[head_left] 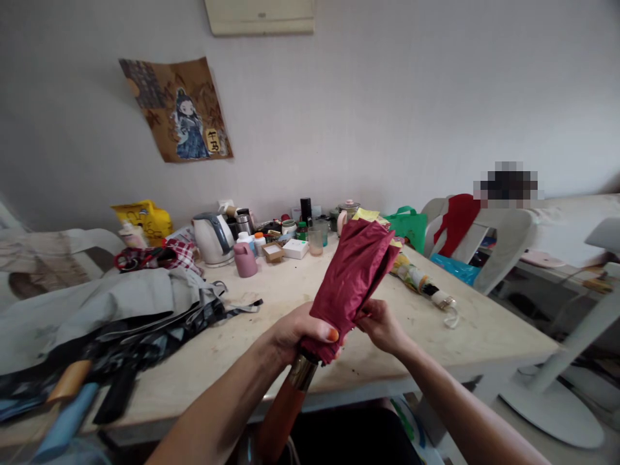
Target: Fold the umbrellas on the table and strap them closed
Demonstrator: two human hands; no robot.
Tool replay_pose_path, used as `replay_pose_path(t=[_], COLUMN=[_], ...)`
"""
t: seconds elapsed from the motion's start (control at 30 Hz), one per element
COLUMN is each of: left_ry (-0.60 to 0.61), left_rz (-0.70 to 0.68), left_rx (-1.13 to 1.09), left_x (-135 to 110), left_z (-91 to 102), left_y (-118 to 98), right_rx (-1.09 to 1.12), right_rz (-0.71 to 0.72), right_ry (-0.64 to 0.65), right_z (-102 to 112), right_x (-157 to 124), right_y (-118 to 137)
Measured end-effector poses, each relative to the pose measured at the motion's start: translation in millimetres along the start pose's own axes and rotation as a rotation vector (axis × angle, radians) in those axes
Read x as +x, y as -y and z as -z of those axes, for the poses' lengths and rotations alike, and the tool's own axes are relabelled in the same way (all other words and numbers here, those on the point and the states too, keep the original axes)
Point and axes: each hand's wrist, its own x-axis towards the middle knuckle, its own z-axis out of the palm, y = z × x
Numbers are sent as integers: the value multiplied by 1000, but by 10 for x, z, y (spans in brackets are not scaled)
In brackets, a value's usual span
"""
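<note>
The left hand point(303, 332) is closing tight around the gathered lower end of a maroon folding umbrella point(358, 271), thumb with an orange nail lying across the cloth. The right hand point(380, 323), just beside it at three o'clock, is pinching a fold of the canopy between its fingers point(367, 311). The umbrella is standing tilted above the near table edge, its tip pointing toward one o'clock. A brass collar point(303, 371) and a smooth orange-brown handle point(285, 413) are hanging below the left fist toward seven o'clock.

It is looking light. The cloth is thin, soft and probably slippery, bunching loosely over stiff ribs that could bend if squeezed hard. The firmest hold is likely the rigid handle or the collar, with the fabric taken only lightly.

Further out, the pale, scuffed wooden table point(271, 303) is carrying a printed folded umbrella point(421, 281) at two o'clock, near but apart. A heap of grey and black umbrellas point(121, 323) is lying at nine o'clock. A white kettle point(213, 239), a pink bottle point(245, 258) and a green bag point(409, 226) are crowding the far edge near twelve
</note>
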Motion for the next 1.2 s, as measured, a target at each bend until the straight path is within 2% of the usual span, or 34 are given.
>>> replay_pose_path(t=[0.13,0.27,0.4,0.5,0.6,0.7,0.83,0.9,1.07,1.2], left_ry=[-83,-119,-38,25,-46,-148,-164,-156,-160,-177], left_rz=[27,-25,-73,-68,-52,-97,-174,-186,-196,-201], left_rx=[33,-10,-106,-177,-177,-83,31,63,88,78], left_x=[8,-7,-45,-43,12,101,212,250,306,343], left_z=[75,162,224,252,263,256,261,281,353,390], left_y=[19,16,-31,-32,18,71,80,71,87,123], right_rx=[80,127,239,378,435,362,192,90,-78,-121], right_rz=[-54,-178,-248,-295,-274,-221,-228,-229,-191,-155], right_ry=[-60,-16,-1,-9,-30,7,95,88,-30,1], right_z=[43,-36,-87,-70,-51,-43,-39,-43,-65,-68], right_x=[30,20,-22,-84,-139,-143,-92,-65,-11,18], right_y=[-7,-86,-189,-145,2,152,238,243,232,186])
